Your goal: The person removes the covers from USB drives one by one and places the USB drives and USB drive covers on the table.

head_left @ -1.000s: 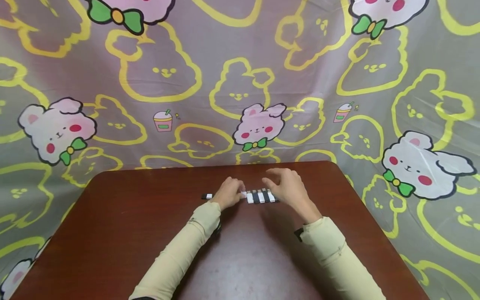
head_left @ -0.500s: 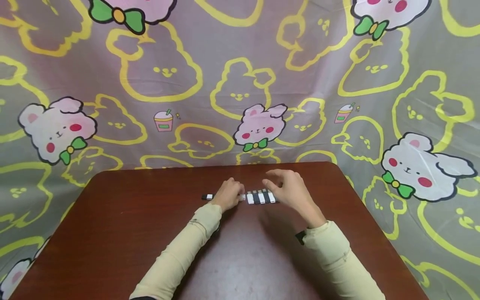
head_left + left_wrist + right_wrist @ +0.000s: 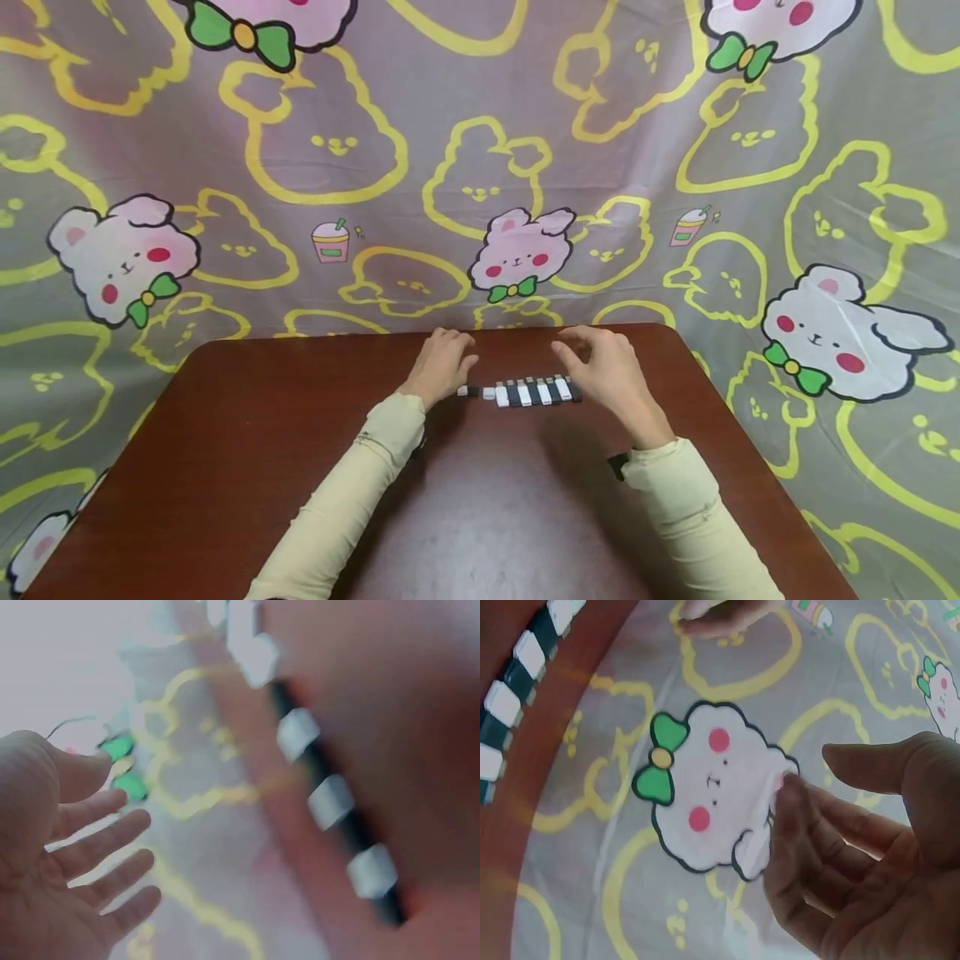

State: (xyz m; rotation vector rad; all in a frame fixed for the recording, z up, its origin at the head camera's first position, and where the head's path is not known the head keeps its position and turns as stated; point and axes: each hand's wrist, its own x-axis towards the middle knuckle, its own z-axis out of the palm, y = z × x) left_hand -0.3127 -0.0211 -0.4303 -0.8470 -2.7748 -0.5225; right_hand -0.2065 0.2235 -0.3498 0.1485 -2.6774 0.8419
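Black and white USB sticks (image 3: 534, 392) lie side by side in an alternating row on the table, their metal plugs pointing away from me. A small white piece (image 3: 489, 393) sits at the row's left end, and left of it lies a small black-and-white piece (image 3: 468, 391). My left hand (image 3: 441, 367) hovers just left of these; the left wrist view shows its fingers (image 3: 105, 844) spread and holding nothing. Over the row's right end is my right hand (image 3: 607, 367). Its fingers bend loosely, and the palm is bare in the right wrist view.
A reddish-brown table (image 3: 480, 517) carries the row near its far edge. Behind and beside it hangs a grey curtain (image 3: 420, 167) with yellow outlines and cartoon rabbits. The row looks blurred in the left wrist view.
My left hand has left the white piece and moved left and away from me, its fingers opening. My right hand has shifted right, uncovering more of the row's right end.
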